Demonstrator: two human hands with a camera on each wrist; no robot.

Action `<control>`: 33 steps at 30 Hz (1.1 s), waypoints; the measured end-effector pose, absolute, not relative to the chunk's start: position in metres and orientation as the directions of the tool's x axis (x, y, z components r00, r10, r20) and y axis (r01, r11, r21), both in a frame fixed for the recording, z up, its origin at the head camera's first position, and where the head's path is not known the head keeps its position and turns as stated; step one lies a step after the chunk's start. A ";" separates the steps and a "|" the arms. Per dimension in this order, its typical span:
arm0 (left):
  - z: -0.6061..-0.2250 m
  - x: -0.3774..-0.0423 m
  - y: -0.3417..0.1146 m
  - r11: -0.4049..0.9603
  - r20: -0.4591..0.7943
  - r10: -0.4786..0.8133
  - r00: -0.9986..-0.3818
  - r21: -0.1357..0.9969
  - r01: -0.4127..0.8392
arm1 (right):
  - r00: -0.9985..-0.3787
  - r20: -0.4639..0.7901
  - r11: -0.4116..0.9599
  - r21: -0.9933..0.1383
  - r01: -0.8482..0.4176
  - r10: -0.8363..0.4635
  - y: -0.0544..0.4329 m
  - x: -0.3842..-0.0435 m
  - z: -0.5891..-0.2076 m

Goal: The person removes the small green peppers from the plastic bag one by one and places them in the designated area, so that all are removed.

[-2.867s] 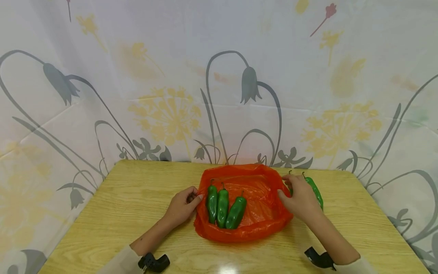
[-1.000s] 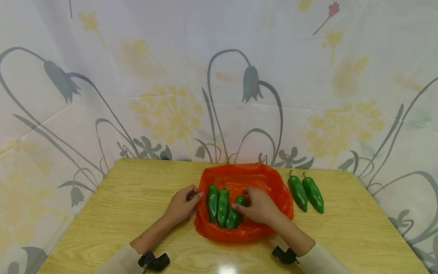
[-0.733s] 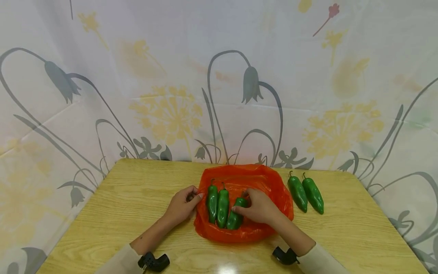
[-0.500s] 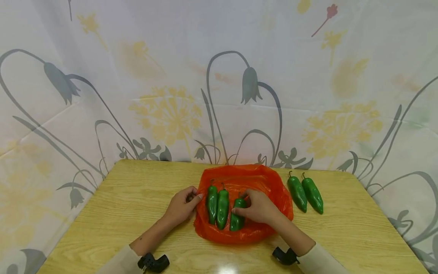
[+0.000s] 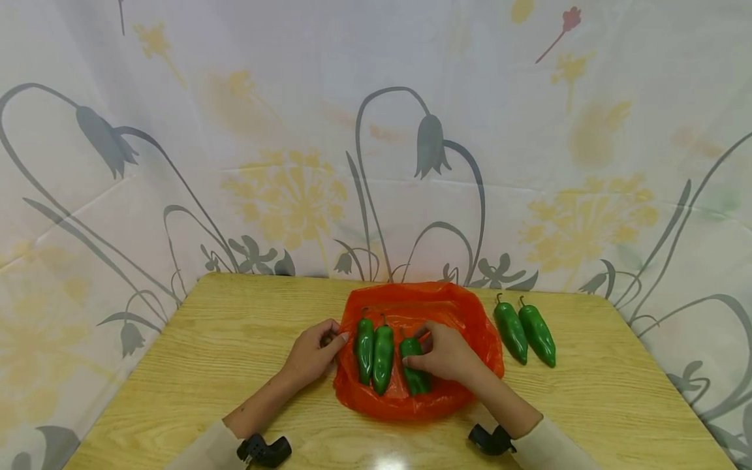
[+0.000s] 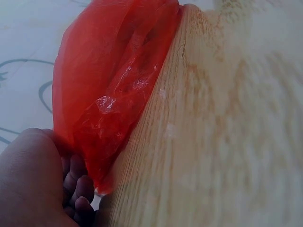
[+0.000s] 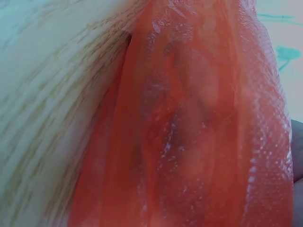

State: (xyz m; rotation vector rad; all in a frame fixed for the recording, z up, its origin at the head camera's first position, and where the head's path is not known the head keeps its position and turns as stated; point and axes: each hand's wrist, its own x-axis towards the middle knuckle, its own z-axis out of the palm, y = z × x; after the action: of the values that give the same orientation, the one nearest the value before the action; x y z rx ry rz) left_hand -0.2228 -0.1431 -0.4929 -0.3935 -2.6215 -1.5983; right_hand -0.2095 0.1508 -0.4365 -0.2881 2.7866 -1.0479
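A red plastic bag (image 5: 470, 326) lies spread open on the table, its mouth facing up. Along its left rim, my left hand (image 5: 313, 352) pinches the plastic; in the left wrist view the fingers (image 6: 81, 189) curl beside the bag (image 6: 113, 85). My right hand (image 5: 446, 352) reaches inside and grips a green pepper (image 5: 416, 380) between thumb and fingers, its stem end tipped left. Two more green peppers, a left one (image 5: 364, 349) and a middle one (image 5: 383, 359), lie side by side within the bag. Red plastic (image 7: 189, 142) fills most of the right wrist view, hiding the grip there.
Right of the bag, two more green peppers, a nearer one (image 5: 511, 331) and an outer one (image 5: 537, 335), lie on the wooden table (image 5: 235, 326). A flower-patterned cloth (image 5: 264, 130) hangs behind the table's back edge.
My right hand has moved from the bag's right rim to the pepper inside. That pepper has turned, its stem end swinging left and its tip right. The left hand stays put.
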 end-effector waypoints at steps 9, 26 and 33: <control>-0.492 -0.223 -0.143 0.438 0.175 0.194 -0.965 0.865 0.245 | -0.974 -0.044 0.737 -0.662 -0.139 -0.223 0.156 -0.213 -0.432; -0.492 -0.223 -0.144 0.452 0.170 0.194 -0.966 0.858 0.242 | -0.983 0.023 0.687 -0.712 -0.143 -0.181 0.187 -0.213 -0.389; -0.490 -0.222 -0.143 0.448 0.184 0.195 -0.963 0.857 0.254 | -0.984 0.038 0.674 -0.724 -0.148 -0.175 0.201 -0.214 -0.380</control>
State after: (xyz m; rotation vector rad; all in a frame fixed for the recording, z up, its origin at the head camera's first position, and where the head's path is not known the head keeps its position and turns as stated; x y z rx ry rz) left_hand -0.2221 -0.1435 -0.4903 -0.4069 -2.6230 -1.5683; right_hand -0.2142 0.2012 -0.3797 -0.2746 2.8417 -1.2248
